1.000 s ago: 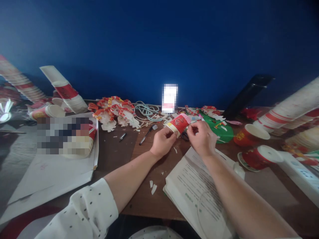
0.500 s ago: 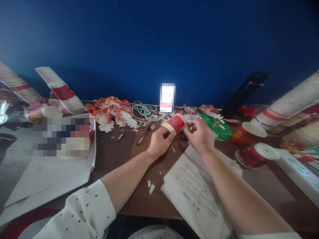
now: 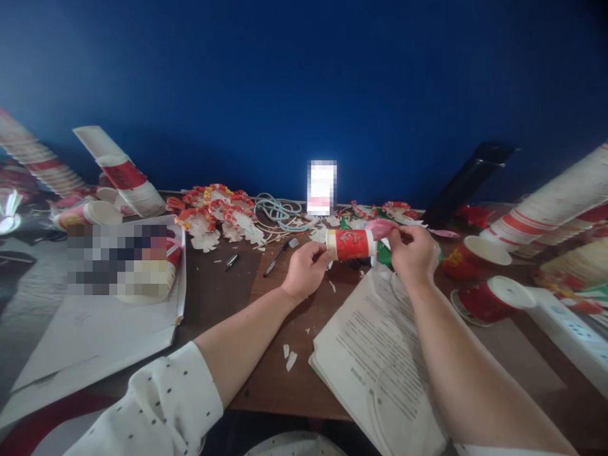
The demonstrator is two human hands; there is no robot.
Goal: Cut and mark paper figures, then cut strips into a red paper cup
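Observation:
My left hand (image 3: 306, 271) is closed around the yellowish-rimmed left end of a red-and-white paper cup (image 3: 351, 246), which is held sideways above the table. At the cup's right end a pink balloon (image 3: 381, 228) is stretched out from it. My right hand (image 3: 415, 256) pinches the balloon's far end between thumb and fingers, away from the cup wall. How the balloon sits on the cup is partly hidden. A black pen (image 3: 278, 258) lies behind my left hand, its cap (image 3: 232, 261) nearby.
Red paper decorations (image 3: 218, 215), a coiled pale cable (image 3: 279, 212) and a lit phone (image 3: 322, 189) line the blue wall. Stacked cups (image 3: 546, 196), red cups (image 3: 494, 301) and a power strip (image 3: 570, 323) stand right. Printed paper (image 3: 370, 342) lies under my right arm; a box (image 3: 118, 323) sits left.
My right hand has moved right, drawing the pink balloon out from the cup's end. The cup has turned from tilted to nearly level and shifted slightly right.

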